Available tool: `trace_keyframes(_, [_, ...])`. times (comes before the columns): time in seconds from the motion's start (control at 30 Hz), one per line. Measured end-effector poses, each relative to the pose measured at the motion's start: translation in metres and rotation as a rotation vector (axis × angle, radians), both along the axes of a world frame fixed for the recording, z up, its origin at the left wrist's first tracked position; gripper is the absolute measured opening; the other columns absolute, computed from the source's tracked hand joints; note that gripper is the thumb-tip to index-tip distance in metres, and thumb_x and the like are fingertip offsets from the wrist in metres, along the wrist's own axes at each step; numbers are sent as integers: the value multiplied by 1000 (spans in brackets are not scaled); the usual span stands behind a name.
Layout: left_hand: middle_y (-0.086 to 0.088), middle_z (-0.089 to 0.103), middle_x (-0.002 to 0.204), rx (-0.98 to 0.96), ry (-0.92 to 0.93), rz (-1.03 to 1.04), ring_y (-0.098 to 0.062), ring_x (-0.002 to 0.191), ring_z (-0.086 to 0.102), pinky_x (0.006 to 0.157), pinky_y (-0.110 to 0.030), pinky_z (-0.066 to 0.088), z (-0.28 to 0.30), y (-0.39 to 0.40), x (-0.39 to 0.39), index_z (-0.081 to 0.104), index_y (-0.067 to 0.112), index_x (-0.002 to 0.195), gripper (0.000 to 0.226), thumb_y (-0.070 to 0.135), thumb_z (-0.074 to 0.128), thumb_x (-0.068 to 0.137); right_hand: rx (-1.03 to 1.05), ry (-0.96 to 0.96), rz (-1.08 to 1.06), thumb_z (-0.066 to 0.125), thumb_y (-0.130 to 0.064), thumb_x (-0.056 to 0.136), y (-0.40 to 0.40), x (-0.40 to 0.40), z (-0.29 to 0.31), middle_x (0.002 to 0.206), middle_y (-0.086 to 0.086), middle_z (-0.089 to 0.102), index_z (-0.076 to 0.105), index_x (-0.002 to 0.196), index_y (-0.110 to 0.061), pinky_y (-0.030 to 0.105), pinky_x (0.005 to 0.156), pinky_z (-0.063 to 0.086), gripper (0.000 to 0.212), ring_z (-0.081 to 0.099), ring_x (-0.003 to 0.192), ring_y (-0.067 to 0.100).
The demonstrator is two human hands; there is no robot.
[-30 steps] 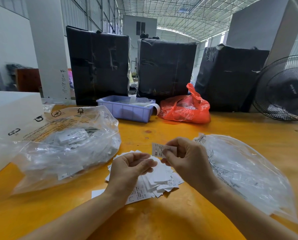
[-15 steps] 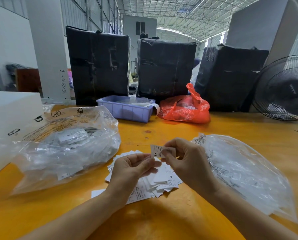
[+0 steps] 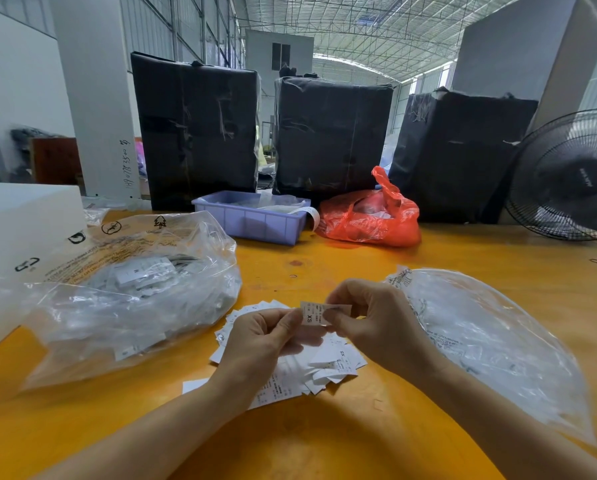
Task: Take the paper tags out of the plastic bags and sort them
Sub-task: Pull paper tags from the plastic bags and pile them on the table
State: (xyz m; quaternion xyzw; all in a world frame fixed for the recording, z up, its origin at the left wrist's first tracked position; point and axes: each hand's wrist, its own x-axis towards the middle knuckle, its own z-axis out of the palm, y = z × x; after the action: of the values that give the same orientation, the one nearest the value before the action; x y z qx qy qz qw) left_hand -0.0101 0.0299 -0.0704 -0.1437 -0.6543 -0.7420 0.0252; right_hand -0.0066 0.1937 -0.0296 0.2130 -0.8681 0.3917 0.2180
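Now hands (image 3: 325,327) raised, pinching tag (image 3: 319,312)

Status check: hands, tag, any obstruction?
Right hand and left hand pinch one small white paper tag. Above loose white tag pile. Nothing in the way.

Both hands (image 3: 325,327) pinching XS tag (image 3: 316,313)

Plastic, paper and a painted tabletop

The table (image 3: 463,258) is smooth, satin orange. Two clear bags (image 3: 134,306) (image 3: 498,341) are glossy, crinkled film; the tags (image 3: 335,368) are matt white paper. At upper centre, the lilac bin (image 3: 255,220) is smooth plastic.
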Motion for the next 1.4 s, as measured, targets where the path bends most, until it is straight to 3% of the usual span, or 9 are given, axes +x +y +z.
trace_keyframes(0.2, [-3, 74, 78, -125, 67, 84, -12, 73, 71, 59, -19, 54, -2, -1, -1, 71, 14, 84, 19, 19, 53, 89, -76, -292, 75, 71, -1, 79, 6, -2, 2, 70, 7, 69, 64, 74, -18, 28, 52, 57, 20, 67, 54, 15])
trace_keyframes(0.4, [-6, 74, 74, -148, 61, 64, -15, 64, 68, 57, -22, 54, -2, 0, 1, 73, 14, 79, 26, 34, 55, 79, -132, -478, 118, 74, 4, 75, 5, -2, 4, 76, 17, 68, 59, 86, -8, 28, 49, 56, 22, 64, 51, 18])
trace_keyframes(0.53, [-8, 74, 73, -130, 38, 19, -18, 67, 71, 55, -22, 55, -1, 2, 3, 73, 10, 77, 28, 32, 57, 79, -75, -387, 89, 68, -5, 84, 4, -2, 4, 83, 12, 65, 64, 95, -10, 23, 49, 55, 13, 61, 52, 9])
trace_keyframes(0.67, [-14, 73, 77, -58, -24, 32, -25, 69, 71, 59, -25, 57, 0, 4, 4, 75, 10, 75, 27, 31, 58, 80, -12, -295, 86, 62, -8, 89, 2, -2, 2, 78, 2, 65, 63, 117, -13, 29, 60, 57, 29, 62, 58, 11])
trace_keyframes(0.83, [-14, 73, 79, 8, -62, 67, -22, 71, 70, 61, -24, 55, 0, 5, 5, 75, 7, 78, 27, 26, 58, 87, -97, -273, 99, 72, -5, 80, -7, 1, 0, 76, 5, 70, 64, 104, -7, 22, 59, 52, 26, 61, 55, 3])
trace_keyframes(0.93, [-12, 73, 77, 88, -93, 118, -20, 71, 69, 65, -29, 55, 3, 6, 4, 76, 10, 75, 29, 34, 60, 79, -82, -188, 63, 64, -18, 88, -10, 5, -1, 74, -9, 68, 71, 103, -12, 17, 60, 51, 17, 59, 61, -4])
trace_keyframes(1.03, [-8, 70, 72, 104, -99, 174, -16, 65, 65, 64, -31, 51, 6, 3, 3, 78, 16, 78, 32, 43, 61, 74, -13, -190, 111, 59, -33, 90, -15, 10, -1, 69, -21, 59, 70, 110, -22, 10, 58, 43, 26, 54, 66, -8])
trace_keyframes(1.2, [-10, 71, 76, 135, -113, 181, -20, 67, 64, 66, -36, 51, 10, 0, 3, 78, 22, 82, 30, 45, 61, 73, 36, -154, 120, 68, -29, 84, -23, 10, -10, 85, -17, 61, 60, 121, -25, 19, 67, 50, 39, 59, 72, 3])
trace_keyframes(1.4, [-14, 72, 82, 132, -196, 11, -22, 70, 67, 61, -28, 54, 19, -5, -3, 74, 5, 80, 32, 35, 64, 74, -263, -297, 63, 68, -5, 84, -14, 1, -5, 78, 12, 72, 72, 96, -2, 25, 62, 52, 13, 63, 61, 9])
